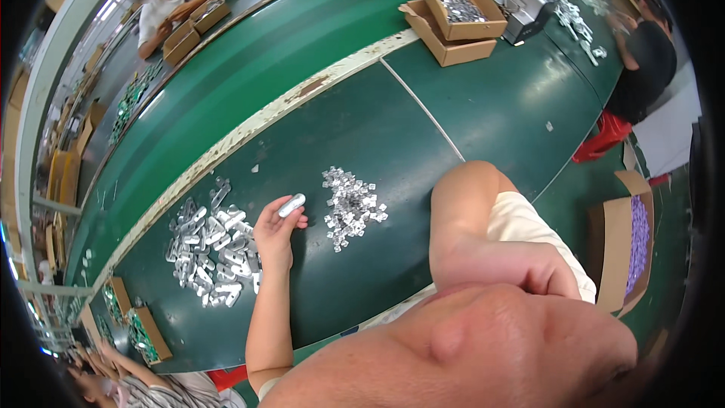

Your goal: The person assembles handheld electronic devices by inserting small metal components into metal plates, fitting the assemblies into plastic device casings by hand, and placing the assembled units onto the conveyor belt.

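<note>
My left hand (pixel 278 221) is closed around a silver, rounded oblong metal piece (pixel 292 205), held up with its smooth side showing. Left of that hand lies a loose pile of similar silver oblong pieces (pixel 208 245) on the dark green table (pixel 377 279). A smaller heap of little square, shiny metal clips (pixel 349 208) sits to its right. My right arm is bent, and my right hand (pixel 540 268) is drawn up close to me, off the table. Its fingers look curled in; whatever they hold, if anything, is hidden.
Beyond the table's worn pale edge (pixel 302 91) runs a green conveyor belt (pixel 249 83). Stacked cardboard boxes (pixel 464 11) of metal parts stand at the far right beside a grey machine (pixel 522 4). A box of purple items (pixel 638 245) is at right. Other people work around.
</note>
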Demonstrator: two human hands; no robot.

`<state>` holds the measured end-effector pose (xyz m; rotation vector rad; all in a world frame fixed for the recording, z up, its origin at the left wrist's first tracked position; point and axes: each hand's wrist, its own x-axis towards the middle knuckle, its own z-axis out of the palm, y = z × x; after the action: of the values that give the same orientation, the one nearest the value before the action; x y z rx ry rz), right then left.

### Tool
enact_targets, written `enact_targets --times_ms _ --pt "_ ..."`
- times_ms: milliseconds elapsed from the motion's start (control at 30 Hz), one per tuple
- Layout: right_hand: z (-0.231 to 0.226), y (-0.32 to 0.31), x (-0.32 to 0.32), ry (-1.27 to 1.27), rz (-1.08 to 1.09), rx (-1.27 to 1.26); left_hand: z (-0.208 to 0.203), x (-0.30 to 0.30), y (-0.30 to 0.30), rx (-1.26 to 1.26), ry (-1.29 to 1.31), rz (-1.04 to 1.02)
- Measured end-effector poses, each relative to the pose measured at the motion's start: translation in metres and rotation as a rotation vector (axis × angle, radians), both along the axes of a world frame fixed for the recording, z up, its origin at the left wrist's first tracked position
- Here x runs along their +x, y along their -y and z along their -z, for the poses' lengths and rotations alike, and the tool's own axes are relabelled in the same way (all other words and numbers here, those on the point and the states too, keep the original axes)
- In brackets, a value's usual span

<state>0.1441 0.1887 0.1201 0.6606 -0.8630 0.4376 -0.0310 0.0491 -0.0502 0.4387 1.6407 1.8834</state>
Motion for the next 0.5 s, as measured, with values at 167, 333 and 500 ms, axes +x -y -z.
enact_targets --times_ms 167,333,500 --pt "0.017 -0.004 0.043 -0.023 0.033 -0.026 0.004 -0.004 0.004 -0.005 -0.038 -0.049" --pt "0.009 -0.009 0.014 -0.061 0.041 -0.014 0.003 -0.003 -0.003 -0.006 -0.023 -0.029" --pt "0.008 -0.007 0.012 -0.105 -0.016 0.000 0.003 -0.003 0.000 0.000 -0.023 -0.023"
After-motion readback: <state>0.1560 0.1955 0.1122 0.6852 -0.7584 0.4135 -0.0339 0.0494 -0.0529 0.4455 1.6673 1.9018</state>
